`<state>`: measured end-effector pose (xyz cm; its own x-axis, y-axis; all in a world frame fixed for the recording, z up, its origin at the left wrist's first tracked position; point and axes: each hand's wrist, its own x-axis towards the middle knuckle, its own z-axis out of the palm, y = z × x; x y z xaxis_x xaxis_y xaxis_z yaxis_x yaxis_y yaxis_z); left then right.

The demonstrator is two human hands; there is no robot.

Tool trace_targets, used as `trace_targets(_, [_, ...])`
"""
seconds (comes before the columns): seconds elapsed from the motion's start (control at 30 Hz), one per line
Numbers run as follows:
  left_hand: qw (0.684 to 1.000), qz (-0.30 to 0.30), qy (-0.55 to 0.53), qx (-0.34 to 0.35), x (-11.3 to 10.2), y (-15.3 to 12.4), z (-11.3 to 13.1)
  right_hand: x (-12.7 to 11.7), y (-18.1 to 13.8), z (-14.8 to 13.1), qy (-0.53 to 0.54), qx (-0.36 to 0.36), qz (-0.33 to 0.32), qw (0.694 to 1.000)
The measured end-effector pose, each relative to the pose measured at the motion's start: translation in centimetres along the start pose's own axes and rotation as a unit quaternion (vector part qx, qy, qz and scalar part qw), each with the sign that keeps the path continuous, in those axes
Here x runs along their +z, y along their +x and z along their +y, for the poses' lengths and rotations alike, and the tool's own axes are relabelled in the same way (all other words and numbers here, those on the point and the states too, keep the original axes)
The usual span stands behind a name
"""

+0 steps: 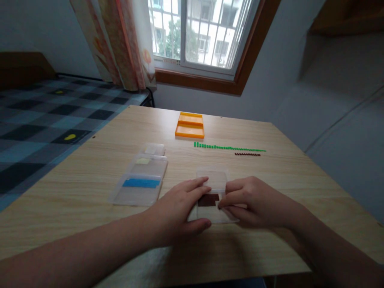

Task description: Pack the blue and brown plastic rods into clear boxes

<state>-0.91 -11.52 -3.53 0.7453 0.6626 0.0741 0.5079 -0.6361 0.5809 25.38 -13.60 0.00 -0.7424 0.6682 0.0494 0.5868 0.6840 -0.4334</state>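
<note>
A clear plastic box (207, 216) lies in front of me on the table, with a block of small brown pieces (208, 200) packed inside. My left hand (183, 204) rests on the box's left side, thumb and fingers stretched apart. At the box's right side, the thumb and fingers of my right hand (249, 202) are pinched together over the end of the brown pieces. A dark bit shows at its fingertips and looks like one small brown piece. Farther back, a short row of brown pieces (247, 154) stands beside a long row of green pieces (222, 147).
Left of my hands is a larger clear plastic case (135, 197) holding blue pieces (141, 183). An orange two-section tray (189, 131) sits near the table's far edge. A bed with a checked cover (81, 104) adjoins the wooden table (99, 172) on the left.
</note>
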Motion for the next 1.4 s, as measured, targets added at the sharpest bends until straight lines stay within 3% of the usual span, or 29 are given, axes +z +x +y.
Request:
trace_targets(0.1, [1.0, -0.001, 0.004, -0.001, 0.0, 0.1, 0.1, 0.1, 0.0, 0.2, -0.006, -0.025, -0.006, 1.0])
trace_targets(0.33, [1.0, -0.005, 0.009, -0.001, 0.0, 0.0, 0.0, 0.8, 0.2, 0.6, -0.01, -0.011, -0.013, 1.0])
trace_targets(0.63, [1.0, -0.006, 0.005, 0.0, -0.2, 0.0, 0.3, 0.6, 0.2, 0.5, -0.015, -0.025, 0.034, 0.999])
trace_targets(0.9, [1.0, -0.004, 0.01, 0.0, 0.0, -0.1, 0.3, 1.0, 0.5, 0.7, -0.018, -0.021, 0.006, 1.0])
trace_targets(1.4, [1.0, -0.001, 0.009, 0.001, 0.0, 0.1, 0.1, 1.0, 0.5, 0.7, 0.004, -0.027, 0.011, 1.0])
